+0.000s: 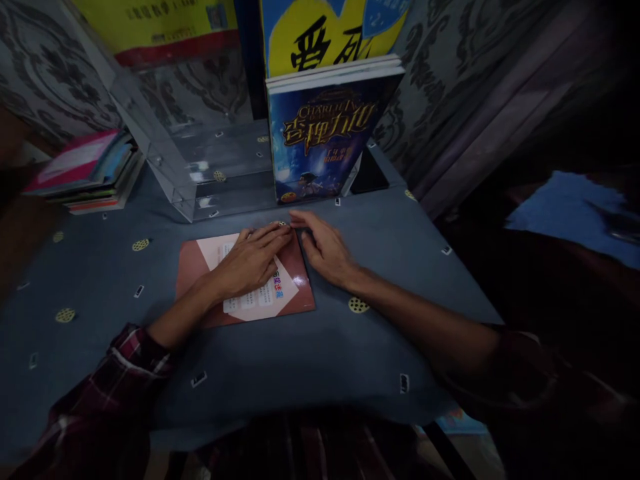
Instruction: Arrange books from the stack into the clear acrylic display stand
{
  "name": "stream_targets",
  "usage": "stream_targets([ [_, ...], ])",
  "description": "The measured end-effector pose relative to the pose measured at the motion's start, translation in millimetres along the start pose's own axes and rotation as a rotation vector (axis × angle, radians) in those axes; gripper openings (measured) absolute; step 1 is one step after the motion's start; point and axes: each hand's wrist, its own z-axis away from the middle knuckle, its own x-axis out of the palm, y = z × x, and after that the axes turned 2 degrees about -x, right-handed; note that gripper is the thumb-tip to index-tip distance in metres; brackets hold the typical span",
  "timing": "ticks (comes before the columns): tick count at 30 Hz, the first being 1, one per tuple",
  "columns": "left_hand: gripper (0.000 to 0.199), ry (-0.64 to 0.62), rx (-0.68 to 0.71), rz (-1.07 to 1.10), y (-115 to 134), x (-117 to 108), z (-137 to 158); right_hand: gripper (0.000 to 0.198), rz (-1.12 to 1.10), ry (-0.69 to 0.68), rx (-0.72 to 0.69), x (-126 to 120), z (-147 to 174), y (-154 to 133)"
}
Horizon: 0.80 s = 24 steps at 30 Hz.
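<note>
A thin reddish-brown book (295, 300) with a pale panel of print lies flat on the cloth-covered table. Across its upper part rests my left hand (253, 260), palm down with the fingers stretched out toward the top right corner. My right hand (325, 250) is at the book's right edge, fingers extended and thumb apart, the fingertips close to that same corner and to my left fingertips. Whether the right fingertips touch the book I cannot tell. Neither hand grips anything.
Behind the book stands a clear acrylic rack (170, 180). A dark blue book (325, 147) stands upright in it, with a yellow book (310, 40) behind. At the left lies a stack of books (95, 167). A blue cloth (575, 213) is off to the right.
</note>
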Motion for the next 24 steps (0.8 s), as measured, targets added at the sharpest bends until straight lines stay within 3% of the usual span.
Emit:
stream_targets([
  [14, 0.046, 0.046, 0.136, -0.022, 1.6, 2.0, 10.9, 0.047, 0.07, -0.041, -0.019, -0.3, -0.5, 2.0],
  [24, 0.045, -0.033, 0.27, -0.023, 30.0, -1.3, 27.8, 0.042, 0.091, -0.06, -0.029, -0.1, -1.3, 1.0],
])
